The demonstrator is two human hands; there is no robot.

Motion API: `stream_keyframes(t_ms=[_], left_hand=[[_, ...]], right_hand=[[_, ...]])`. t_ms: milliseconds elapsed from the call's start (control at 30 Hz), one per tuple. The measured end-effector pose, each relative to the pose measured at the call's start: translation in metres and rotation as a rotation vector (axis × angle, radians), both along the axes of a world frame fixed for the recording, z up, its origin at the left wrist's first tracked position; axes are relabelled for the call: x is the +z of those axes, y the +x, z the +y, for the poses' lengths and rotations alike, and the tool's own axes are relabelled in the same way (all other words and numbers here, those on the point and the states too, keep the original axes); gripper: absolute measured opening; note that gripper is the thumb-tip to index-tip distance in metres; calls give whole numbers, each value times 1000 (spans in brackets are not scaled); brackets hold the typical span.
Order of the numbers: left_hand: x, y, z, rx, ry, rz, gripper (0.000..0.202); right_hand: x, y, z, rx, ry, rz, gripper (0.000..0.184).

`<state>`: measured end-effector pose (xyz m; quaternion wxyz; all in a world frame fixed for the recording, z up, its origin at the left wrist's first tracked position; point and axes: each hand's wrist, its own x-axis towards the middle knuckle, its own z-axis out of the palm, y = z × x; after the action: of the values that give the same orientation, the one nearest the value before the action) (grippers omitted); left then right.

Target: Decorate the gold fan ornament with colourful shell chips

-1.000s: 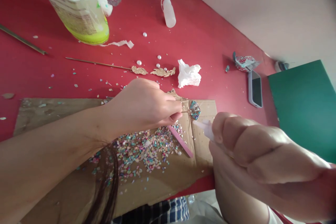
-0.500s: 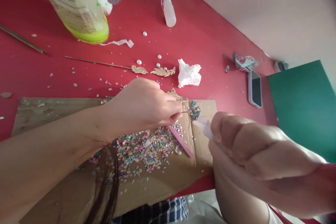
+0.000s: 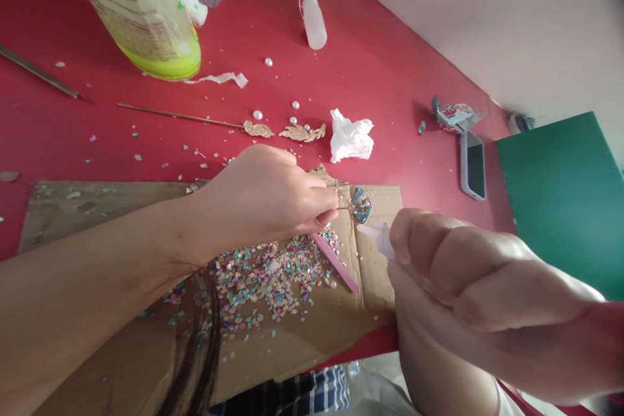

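Head view
Left hand [image 3: 263,198]: my fingers pinch the thin stem of the shell-covered fan ornament [image 3: 361,205], wrist low, forearm lying across from the left.
Right hand [image 3: 468,279]: clenched around a white squeeze bottle [image 3: 379,239], mostly hidden in my fist, its nozzle just beside the ornament.
Ornament: held in the air above the cardboard sheet [image 3: 97,214], near its far edge.
Below: shell chips [image 3: 266,279] lie heaped on the cardboard, touching a pink stick [image 3: 335,262].
Edges: beyond the far edge, the red tabletop [image 3: 390,65] stretches to a crumpled tissue [image 3: 351,138] and a phone [image 3: 474,166].
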<state>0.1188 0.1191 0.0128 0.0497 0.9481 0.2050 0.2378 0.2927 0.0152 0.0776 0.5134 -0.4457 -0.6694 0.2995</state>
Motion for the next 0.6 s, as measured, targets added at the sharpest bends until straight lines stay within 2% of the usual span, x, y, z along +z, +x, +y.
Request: stream_keyframes(t_ms=[100,367,600], left_hand=[[0,0,0,-1,-13,16,28],[0,-1,1,-3,42,-25,28],[-2,-1,2,-6,32,-15,28]], right_hand=[[-2,-4,-1,-84,29,93,63],[-1,-5,3,-40,-39,111,69],[-2,0,2,-33,-17,104,68]])
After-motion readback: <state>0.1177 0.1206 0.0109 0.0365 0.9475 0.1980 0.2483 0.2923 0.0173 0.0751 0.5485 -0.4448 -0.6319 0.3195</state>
